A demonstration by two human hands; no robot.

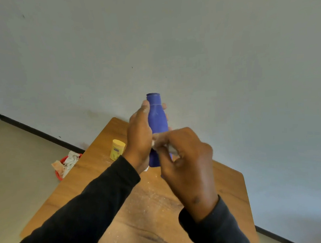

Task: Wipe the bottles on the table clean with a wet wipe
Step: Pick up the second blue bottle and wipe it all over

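A tall blue bottle (157, 119) is held upright above the wooden table (148, 206). My left hand (140, 135) grips its left side, thumb near the neck and fingertips showing past the right side. My right hand (184, 157) presses a small white wet wipe (154, 143) against the bottle's lower middle; most of the wipe is hidden under the fingers. A short yellow bottle (117, 149) stands on the table to the left, apart from both hands.
A red bin (61, 161) holding crumpled white wipes sits on the floor beside the table's left edge. White dust specks lie on the tabletop. A plain wall rises right behind the table's far edge.
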